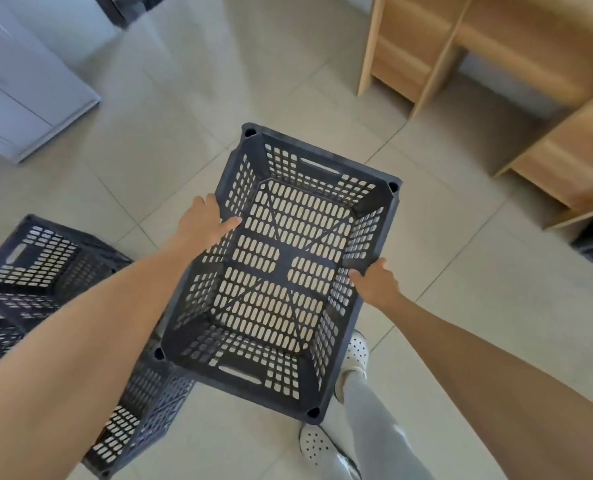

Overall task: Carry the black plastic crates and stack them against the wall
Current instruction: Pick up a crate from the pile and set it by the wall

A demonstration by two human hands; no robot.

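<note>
From the head view, you have the black crate (281, 271) up off the tiled floor (170, 140), empty and open side up, held out in front of your body. Its long axis runs away from you and leans a little to the right, so the near short end with its handle slot sits just above your legs and the far short end points toward the wooden desk (496, 57).

Your left hand (203, 221) is clamped on the left long rim, thumb inside the wall, and it sits further along toward the far end. Your right hand (378, 280) is closed on the right long rim, nearer to you. The grip is therefore staggered, not square across the middle.

Other crates (42, 258) lie on the floor to your lower left, one partly under the held crate's near corner (139, 407); whether they touch it I cannot tell. A grey cabinet (21, 88) stands at upper left.

No finished stack against a wall shows here. I judge you are mid-carry, and the turn toward the wall depends on swinging that long axis round.
</note>
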